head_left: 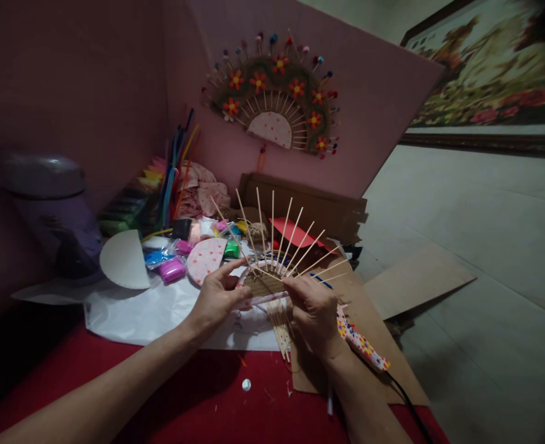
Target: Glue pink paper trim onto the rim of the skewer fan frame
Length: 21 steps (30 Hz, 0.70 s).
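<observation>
A half-round cardboard piece [267, 285] with a pink dotted edge is held up in front of me. Thin wooden sticks [273, 228] fan out from its curved side, making a fan frame. My left hand [216, 296] grips the left end, thumb in front and index finger stretched along the top. Closed around the right side is my right hand [313, 311], its fingertips by the base of the sticks and hiding that end. One thin stick seems to cross the cardboard towards those fingertips. Below hangs or lies a bundle of loose sticks [279, 330]; which, I cannot tell.
A finished fan [272, 92] with orange flowers is on the pink board behind. A dotted half circle [205, 259], white half circle [124, 259], clay packets [173, 269] and purple container [52, 216] stand left. A patterned glue gun [362, 345] with a cord lies right on cardboard.
</observation>
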Each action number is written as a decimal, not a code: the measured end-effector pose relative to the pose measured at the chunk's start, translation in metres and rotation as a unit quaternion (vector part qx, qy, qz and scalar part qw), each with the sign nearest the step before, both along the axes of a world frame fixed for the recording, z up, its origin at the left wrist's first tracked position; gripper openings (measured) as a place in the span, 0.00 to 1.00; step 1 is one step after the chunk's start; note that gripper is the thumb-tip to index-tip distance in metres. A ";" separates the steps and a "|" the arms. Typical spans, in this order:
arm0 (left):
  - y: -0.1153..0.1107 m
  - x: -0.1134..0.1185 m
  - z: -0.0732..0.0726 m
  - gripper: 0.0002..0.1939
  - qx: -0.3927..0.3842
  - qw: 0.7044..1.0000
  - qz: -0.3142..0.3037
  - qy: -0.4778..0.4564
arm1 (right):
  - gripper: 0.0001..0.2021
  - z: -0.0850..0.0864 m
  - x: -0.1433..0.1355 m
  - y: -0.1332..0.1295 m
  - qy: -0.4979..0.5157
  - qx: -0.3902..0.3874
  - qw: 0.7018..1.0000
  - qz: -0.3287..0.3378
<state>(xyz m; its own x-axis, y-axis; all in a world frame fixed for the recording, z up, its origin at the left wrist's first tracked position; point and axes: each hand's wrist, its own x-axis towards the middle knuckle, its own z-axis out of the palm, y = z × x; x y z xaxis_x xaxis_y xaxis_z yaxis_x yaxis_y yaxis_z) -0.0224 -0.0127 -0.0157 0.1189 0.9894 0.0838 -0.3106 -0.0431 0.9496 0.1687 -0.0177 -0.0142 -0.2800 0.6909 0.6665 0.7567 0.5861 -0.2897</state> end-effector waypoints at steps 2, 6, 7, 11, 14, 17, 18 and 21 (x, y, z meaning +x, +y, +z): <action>0.000 0.000 -0.001 0.35 0.001 1.000 0.000 -0.001 | 0.12 0.000 -0.001 0.000 0.001 -0.002 1.000 -0.002; 0.000 0.000 -0.002 0.32 0.000 1.000 0.003 0.004 | 0.14 0.000 -0.002 -0.001 0.009 -0.006 1.000 -0.011; -0.001 0.000 -0.002 0.31 0.000 1.000 0.003 0.004 | 0.14 0.000 -0.002 -0.001 0.011 -0.005 1.000 -0.011; 0.000 0.000 -0.003 0.30 0.000 1.000 0.001 0.003 | 0.14 0.000 -0.003 -0.002 0.009 -0.014 1.000 -0.007; 0.001 0.000 -0.004 0.29 0.003 1.000 0.003 0.004 | 0.13 -0.001 -0.003 -0.002 0.005 -0.016 1.000 -0.006; 0.002 0.000 -0.005 0.28 0.005 1.000 0.002 0.000 | 0.13 -0.001 -0.004 -0.002 0.006 -0.016 1.000 -0.001; 0.002 0.000 -0.005 0.28 0.004 1.000 0.002 -0.001 | 0.12 -0.001 -0.004 -0.001 0.007 -0.015 1.000 0.000; 0.002 0.000 -0.006 0.29 0.001 1.000 0.006 -0.004 | 0.12 -0.001 -0.004 -0.001 0.010 -0.015 1.000 0.002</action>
